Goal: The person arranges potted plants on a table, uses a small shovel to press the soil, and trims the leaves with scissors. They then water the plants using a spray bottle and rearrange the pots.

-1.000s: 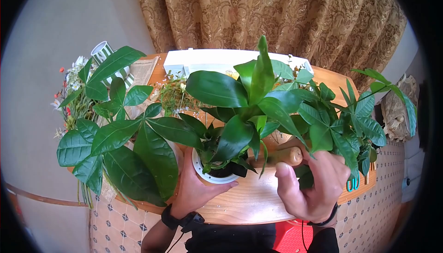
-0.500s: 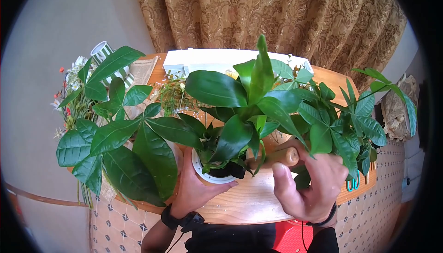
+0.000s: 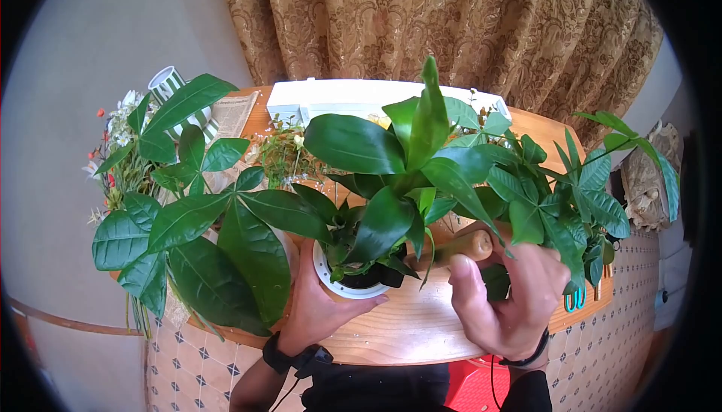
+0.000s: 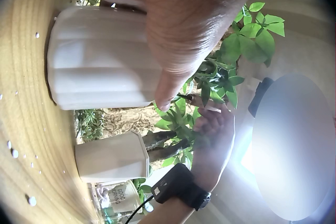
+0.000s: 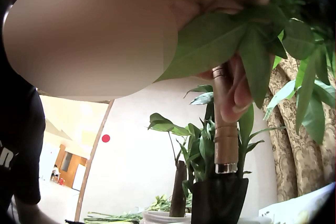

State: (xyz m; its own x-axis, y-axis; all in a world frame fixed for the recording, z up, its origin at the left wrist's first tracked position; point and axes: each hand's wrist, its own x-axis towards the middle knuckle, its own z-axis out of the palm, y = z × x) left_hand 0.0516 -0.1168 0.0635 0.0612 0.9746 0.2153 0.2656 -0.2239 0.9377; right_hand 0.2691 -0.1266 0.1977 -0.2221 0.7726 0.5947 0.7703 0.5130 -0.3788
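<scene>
My left hand (image 3: 320, 314) grips the side of a white plant pot (image 4: 100, 61), thumb along its rim, and the pot stands on the wooden table. A leafy green plant (image 3: 353, 143) grows from it, and dark soil shows inside the rim. Over the pot's right side, my right hand (image 3: 519, 299) holds a small hand trowel (image 5: 226, 145) by its wooden handle. The black trowel blade (image 5: 218, 200) points down into the pot, its tip hidden. Broad leaves (image 5: 210, 45) hang in front of the right fingers in the right wrist view.
A second white pot (image 4: 110, 155) with thick stems stands close by, near a lettered glass (image 4: 118, 198). Large leaves (image 3: 226, 209) spread at left, more foliage (image 3: 556, 209) at right. Behind are a long white box (image 3: 376, 96) and a striped vase (image 3: 169, 85). Teal scissor handles (image 3: 575, 299) lie right.
The trowel handle tilts slightly left, then back to the right and a little up, together with my right hand. My left hand and the pot stay in place.
</scene>
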